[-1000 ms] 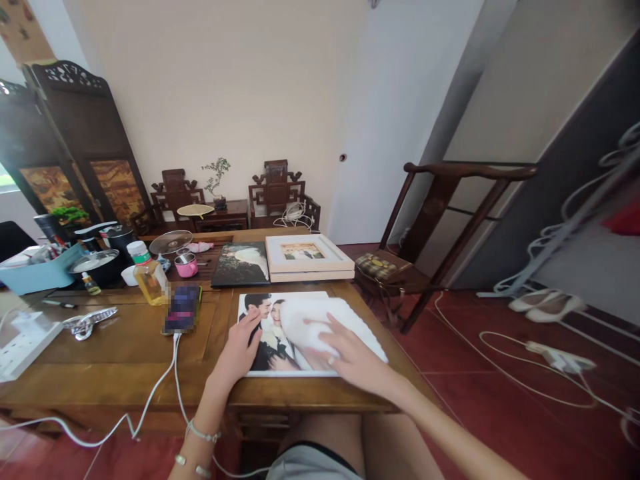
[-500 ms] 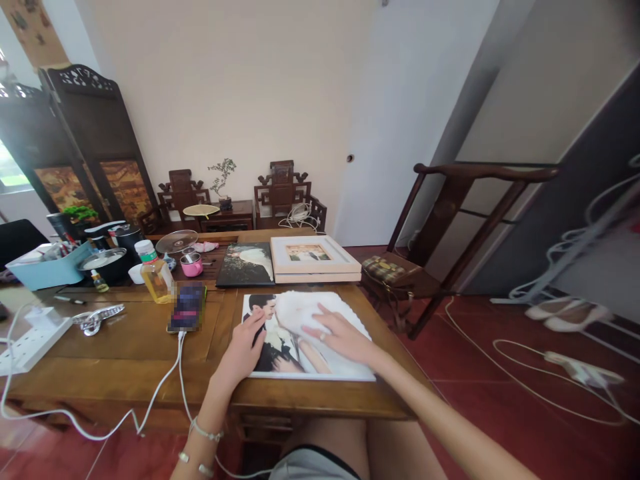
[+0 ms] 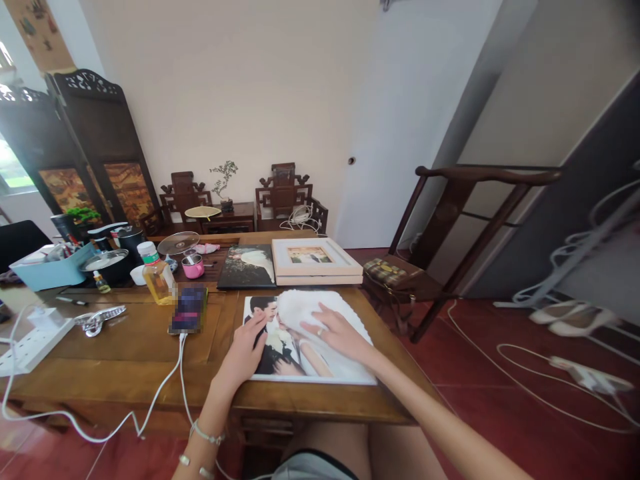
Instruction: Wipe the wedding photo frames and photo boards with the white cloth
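Your right grip [image 3: 341, 335] spreads open on a white, scalloped-edged cloth [image 3: 299, 308]; beneath lies a white-edged, rectangular photo of a couple [image 3: 289, 355], your left grip [image 3: 247, 345], also open, resting on its left side.

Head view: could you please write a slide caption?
Left hand on a wedding photo, right hand on a white cloth lying over it.

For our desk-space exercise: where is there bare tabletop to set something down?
Bare front tabletop between power strip and phone; narrower, between phone and photo print. Crowded: back left, with blue box, bottle, pink cup.
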The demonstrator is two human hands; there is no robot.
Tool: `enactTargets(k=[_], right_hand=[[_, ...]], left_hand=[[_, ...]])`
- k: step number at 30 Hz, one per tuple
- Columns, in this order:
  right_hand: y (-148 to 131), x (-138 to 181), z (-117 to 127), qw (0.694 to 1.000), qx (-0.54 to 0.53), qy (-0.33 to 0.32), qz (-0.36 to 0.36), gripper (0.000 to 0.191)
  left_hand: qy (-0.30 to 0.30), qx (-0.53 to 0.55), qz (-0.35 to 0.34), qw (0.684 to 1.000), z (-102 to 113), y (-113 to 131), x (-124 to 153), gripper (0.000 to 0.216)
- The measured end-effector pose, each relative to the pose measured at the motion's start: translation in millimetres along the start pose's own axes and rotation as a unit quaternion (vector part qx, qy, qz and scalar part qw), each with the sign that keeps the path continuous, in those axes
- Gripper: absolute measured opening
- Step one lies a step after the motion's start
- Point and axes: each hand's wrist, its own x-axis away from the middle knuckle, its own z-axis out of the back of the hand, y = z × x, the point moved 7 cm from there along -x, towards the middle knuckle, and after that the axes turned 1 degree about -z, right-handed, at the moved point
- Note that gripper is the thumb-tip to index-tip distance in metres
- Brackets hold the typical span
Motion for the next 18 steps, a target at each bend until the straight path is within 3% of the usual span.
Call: enactTargets(k=[4,8,12,18], right_hand=[[-19.1,52.6,-11.7,0.999,0.019,-0.039,-0.019,0.045],[-38.3,82.2,-18.3,0.996,0.013,-0.092,0.017,0.038],[-28.3,67.2,-14.6,0.995,-0.005,-0.1,-0.001,0.04],[-7.5,4.7,-3.4,0.998,-0.013,-0.051,0.032,0.044]], left_hand=[[0.003,0.005,0.007,1.0,-1.7,-3.4,-0.1,0.041],[0.008,0.009,0.009,1.0,-2.7,-5.4,0.3,0.042],[0.009,0.007,0.003,1.0,-3.2,-6.5,0.1,0.042],[0.012,0.006,-0.019,1.0,-2.6,-5.9,-0.7,0.04]])
